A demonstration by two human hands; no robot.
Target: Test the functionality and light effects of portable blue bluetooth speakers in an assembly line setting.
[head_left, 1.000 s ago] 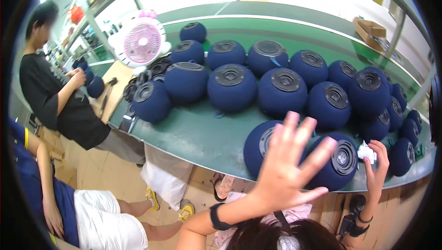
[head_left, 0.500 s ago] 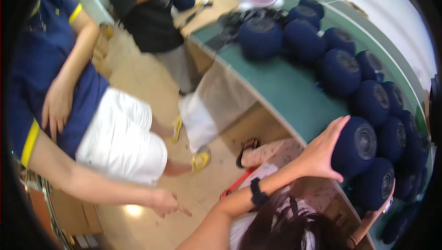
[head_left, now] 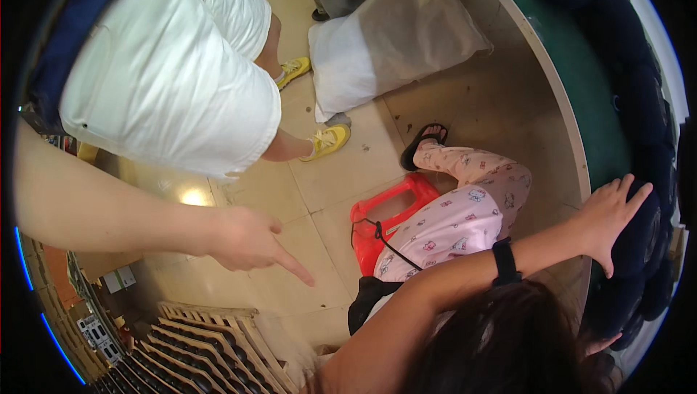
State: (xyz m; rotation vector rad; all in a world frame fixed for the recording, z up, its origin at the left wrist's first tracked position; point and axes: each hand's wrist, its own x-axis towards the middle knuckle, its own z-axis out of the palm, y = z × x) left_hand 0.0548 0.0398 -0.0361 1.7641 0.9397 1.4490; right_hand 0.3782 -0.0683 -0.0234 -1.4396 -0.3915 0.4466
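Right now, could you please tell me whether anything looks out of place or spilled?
Small dark bits lie scattered on the floor near the white sack; they look like stray debris against the pale tiles. I see no spill. The dark-blue ball at the left hand is too shadowed to judge for damage.

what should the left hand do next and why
Probably close the left hand gently onto the dark blue ball beside it: that hand is spread open at the ball's near side, contact unclear, and the right hand is mostly hidden.
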